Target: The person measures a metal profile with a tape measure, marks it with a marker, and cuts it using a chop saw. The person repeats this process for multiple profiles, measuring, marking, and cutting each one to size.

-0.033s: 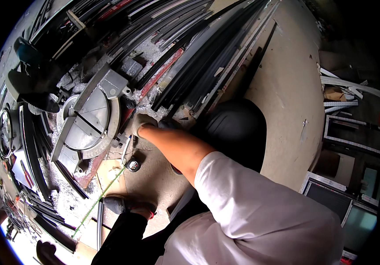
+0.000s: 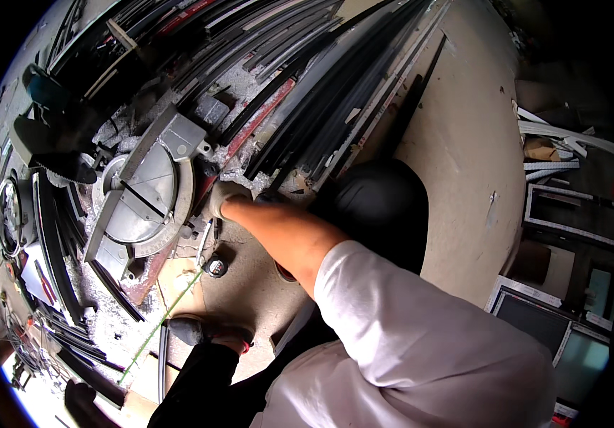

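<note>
My right hand [image 2: 230,199], in a pale glove, reaches down beside the right edge of a round metal mitre saw base [image 2: 140,200]. It looks closed, but its fingertips and whatever they hold are hidden. Just below it, a white pen-like tool [image 2: 204,239] and a thin dark one [image 2: 216,227] lie near a round black tape measure [image 2: 215,266]. A thin green strip [image 2: 160,321] runs from beside the tape measure towards the lower left. At the lower left edge, a dark shape that looks like my left hand [image 2: 84,404] is in shadow; its fingers cannot be made out.
Long black profiles [image 2: 328,93] spread across the floor beyond my right hand. A toothed saw blade [image 2: 69,175] shows left of the base. My bent right knee [image 2: 382,214] and left shoe [image 2: 186,330] flank the work. Framed panels [image 2: 531,321] stand at the right.
The dark hand shape at the lower left has shifted slightly right and its outline looks more compact. My right hand has moved very slightly left.
</note>
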### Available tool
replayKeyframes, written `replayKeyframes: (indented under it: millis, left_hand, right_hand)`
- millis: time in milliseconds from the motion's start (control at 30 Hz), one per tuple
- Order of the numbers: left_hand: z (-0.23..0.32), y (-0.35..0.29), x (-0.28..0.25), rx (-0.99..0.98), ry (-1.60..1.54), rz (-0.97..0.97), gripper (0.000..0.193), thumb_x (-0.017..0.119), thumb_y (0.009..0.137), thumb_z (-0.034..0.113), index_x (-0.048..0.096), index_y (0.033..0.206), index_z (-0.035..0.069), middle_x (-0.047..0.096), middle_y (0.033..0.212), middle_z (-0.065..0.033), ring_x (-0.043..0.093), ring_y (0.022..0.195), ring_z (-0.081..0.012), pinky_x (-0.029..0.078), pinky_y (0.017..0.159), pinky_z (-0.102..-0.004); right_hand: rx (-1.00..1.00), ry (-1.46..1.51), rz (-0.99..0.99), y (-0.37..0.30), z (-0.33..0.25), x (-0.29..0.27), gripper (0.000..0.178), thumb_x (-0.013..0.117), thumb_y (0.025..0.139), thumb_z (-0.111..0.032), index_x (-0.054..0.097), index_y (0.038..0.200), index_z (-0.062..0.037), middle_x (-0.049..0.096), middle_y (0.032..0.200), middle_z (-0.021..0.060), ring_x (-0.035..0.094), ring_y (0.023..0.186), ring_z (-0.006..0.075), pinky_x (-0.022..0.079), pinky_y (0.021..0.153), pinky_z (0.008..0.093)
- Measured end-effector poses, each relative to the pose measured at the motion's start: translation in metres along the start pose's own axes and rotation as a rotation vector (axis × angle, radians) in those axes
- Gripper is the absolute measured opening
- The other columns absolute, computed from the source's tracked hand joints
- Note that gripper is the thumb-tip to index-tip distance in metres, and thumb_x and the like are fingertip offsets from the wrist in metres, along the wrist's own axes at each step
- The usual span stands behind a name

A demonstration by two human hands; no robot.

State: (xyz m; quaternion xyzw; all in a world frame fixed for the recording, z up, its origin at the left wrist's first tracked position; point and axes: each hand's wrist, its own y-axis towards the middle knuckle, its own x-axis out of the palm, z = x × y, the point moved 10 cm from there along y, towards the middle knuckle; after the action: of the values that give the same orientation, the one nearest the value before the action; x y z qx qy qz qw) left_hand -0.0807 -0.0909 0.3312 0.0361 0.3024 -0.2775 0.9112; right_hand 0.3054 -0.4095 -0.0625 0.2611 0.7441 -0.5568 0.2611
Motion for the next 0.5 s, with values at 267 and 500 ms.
replayKeyframes:
  millis: [267,500]
  left_hand:
    - [-0.012,-0.011,0.113,0.075,0.424,-0.549,0.016,0.054,0.101,0.015,0.061,0.102,0.001,0.061,0.095,-0.0076,0.057,0.075,-0.014,0.05,0.067,-0.0283]
    - [-0.04,-0.007,0.105,-0.025,0.402,-0.642,0.014,0.055,0.094,0.012,0.058,0.101,0.0,0.054,0.093,-0.011,0.056,0.072,-0.0191,0.048,0.065,-0.0336]
  right_hand:
    - [-0.588,-0.644,-0.008,-0.025,-0.077,-0.179,0.033,0.058,0.087,-0.024,0.075,0.101,0.0003,0.072,0.103,0.0204,0.07,0.091,0.0311,0.057,0.08,0.0404]
    - [-0.332,0.047,0.277,0.003,0.106,-0.284,0.032,0.06,0.091,-0.029,0.068,0.096,0.0013,0.067,0.08,0.0151,0.065,0.074,0.0234,0.053,0.072,0.043]
